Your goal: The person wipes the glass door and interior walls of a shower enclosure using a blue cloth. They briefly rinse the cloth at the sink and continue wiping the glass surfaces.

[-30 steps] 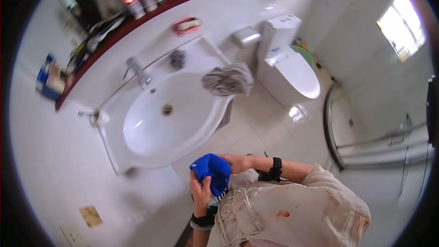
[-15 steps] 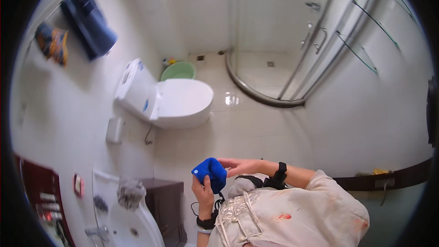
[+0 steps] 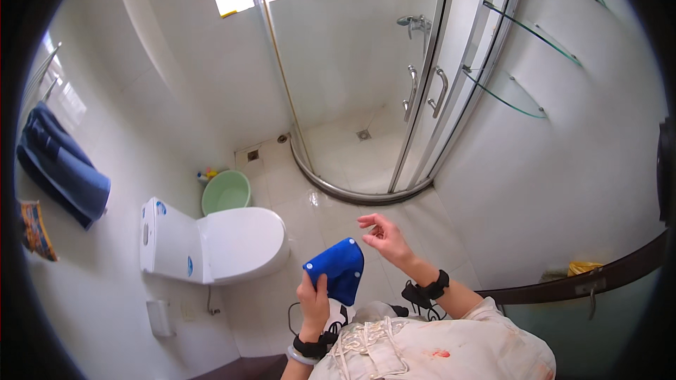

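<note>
One blue cloth (image 3: 336, 269) in left hand (image 3: 314, 300) — right hand (image 3: 382, 234) just beside, empty.

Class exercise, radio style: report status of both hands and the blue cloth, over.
Left hand: grip shut on blue cloth, held up at chest height. Right hand: open, empty, apart from the cloth. Nothing between hands; toilet lies beyond on the left.

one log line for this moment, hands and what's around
left hand: holds blue cloth | right hand: open, empty, beside cloth | below: toilet, lid shut | near: green basin, shower door
</note>
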`<state>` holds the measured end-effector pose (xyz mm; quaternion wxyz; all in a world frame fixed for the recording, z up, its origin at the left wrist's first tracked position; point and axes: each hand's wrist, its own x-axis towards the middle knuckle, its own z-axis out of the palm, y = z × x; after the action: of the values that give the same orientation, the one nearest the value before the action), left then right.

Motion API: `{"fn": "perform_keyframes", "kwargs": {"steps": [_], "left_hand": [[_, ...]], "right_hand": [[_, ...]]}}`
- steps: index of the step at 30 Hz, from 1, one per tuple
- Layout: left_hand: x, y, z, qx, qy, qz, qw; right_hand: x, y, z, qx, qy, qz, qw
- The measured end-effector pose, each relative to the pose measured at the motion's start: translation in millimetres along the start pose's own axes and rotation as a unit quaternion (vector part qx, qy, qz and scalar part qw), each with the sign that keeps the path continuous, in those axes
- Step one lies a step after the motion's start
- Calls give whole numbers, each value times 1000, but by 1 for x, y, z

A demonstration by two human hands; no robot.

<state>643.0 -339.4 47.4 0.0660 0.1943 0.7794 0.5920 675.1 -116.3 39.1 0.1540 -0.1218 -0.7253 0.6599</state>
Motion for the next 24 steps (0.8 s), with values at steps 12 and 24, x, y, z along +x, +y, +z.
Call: {"fn": "perform_keyframes", "kwargs": {"steps": [12,24], "left_hand": [[236,-1,8,-49,-39,108,992],[357,46,49,-77,-271,294,913]], "right_hand": [[152,-37,69,-354,-65,-188,914],[280,-26,3,175,245,10,953]]}}
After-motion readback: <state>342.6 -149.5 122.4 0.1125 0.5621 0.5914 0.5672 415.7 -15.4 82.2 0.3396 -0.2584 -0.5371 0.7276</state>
